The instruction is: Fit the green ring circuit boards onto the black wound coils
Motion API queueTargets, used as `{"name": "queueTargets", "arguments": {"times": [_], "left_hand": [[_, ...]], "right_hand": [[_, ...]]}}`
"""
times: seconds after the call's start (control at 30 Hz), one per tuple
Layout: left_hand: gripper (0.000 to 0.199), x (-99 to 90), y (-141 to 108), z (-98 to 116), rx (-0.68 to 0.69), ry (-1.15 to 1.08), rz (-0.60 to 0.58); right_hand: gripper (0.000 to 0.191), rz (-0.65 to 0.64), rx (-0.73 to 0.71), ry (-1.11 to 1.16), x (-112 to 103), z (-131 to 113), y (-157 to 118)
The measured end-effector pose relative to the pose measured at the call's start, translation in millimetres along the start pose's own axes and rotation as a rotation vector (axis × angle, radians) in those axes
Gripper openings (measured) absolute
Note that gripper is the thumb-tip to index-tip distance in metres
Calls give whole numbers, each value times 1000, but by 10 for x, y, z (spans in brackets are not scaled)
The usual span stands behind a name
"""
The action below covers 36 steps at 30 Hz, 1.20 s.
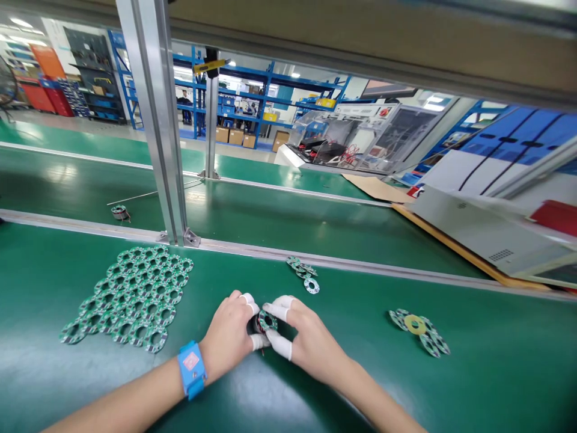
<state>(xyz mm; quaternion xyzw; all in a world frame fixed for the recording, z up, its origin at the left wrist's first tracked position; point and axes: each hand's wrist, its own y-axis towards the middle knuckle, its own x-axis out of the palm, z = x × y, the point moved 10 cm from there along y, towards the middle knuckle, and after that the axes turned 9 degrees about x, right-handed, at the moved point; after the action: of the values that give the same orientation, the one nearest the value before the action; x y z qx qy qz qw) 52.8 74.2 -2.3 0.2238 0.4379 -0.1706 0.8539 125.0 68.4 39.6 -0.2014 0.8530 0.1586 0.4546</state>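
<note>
Near the front middle of the green bench, my left hand (229, 329) is closed around the side of a small wound motor stator (258, 325), whose lower part is mostly hidden by fingers. A green ring-shaped circuit board (262, 319) sits at the stator's near face, pinched between the thumb and fingers of my right hand (307, 338). Whether the ring is fully seated against the stator I cannot tell. White finger cots cover several fingertips on both hands. A blue wrist strap (192, 368) is on my left wrist.
Many ring circuit boards (135, 287) lie in rows at the left. A small pile of rings (303, 269) lies behind my hands, and another with a yellow ring (415, 325) at the right. An aluminium post (155, 120) rises from the bench. Another stator (119, 212) sits beyond the rail.
</note>
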Motion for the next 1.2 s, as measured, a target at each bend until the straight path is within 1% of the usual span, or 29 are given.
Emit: {"name": "queueTargets", "arguments": {"times": [0.17, 0.23, 0.3, 0.37, 0.47, 0.53, 0.6, 0.67, 0.73, 0.77, 0.83, 0.93, 1.0, 1.07, 1.13, 1.2], "left_hand": [[21, 4, -1, -1, -4, -12, -6], [21, -1, 1, 6, -4, -15, -7], [22, 0, 6, 13, -7, -12, -13], [23, -2, 10, 12, -23, -6, -15], [26, -23, 2, 16, -45, -2, -11], [31, -58, -14, 35, -48, -21, -15], [36, -134, -37, 66, -44, -51, -1], [35, -253, -57, 131, -11, -53, 45], [28, -308, -66, 259, 79, 13, 42], [25, -286, -69, 341, 143, 68, 8], [24, -165, -88, 491, 270, 190, -94], [27, 29, -139, 616, 393, 334, -198], [31, 113, -167, 635, 421, 412, -224], [34, 149, -187, 635, 426, 456, -236], [35, 131, -193, 633, 412, 444, -232], [34, 80, -185, 621, 368, 375, -219]], "right_hand": [[15, -28, 35, 15, 22, 16, 35], [17, -21, 63, 40, 48, 56, 35], [22, -10, 103, 104, 62, 134, 24], [31, -29, 147, 215, 80, 239, 9], [44, -136, 199, 420, 125, 376, -11], [47, -215, 213, 507, 151, 418, -22], [47, -260, 216, 518, 169, 429, -27], [47, -266, 203, 493, 184, 408, -25], [43, -232, 189, 467, 191, 378, -19], [40, -206, 183, 459, 192, 363, -16], [34, -148, 172, 447, 190, 339, -19], [32, -68, 157, 439, 182, 318, -45], [32, -30, 161, 442, 176, 321, -66], [31, -18, 166, 453, 171, 325, -70], [31, -29, 162, 462, 162, 322, -46], [35, -55, 148, 466, 159, 322, -6]]}}
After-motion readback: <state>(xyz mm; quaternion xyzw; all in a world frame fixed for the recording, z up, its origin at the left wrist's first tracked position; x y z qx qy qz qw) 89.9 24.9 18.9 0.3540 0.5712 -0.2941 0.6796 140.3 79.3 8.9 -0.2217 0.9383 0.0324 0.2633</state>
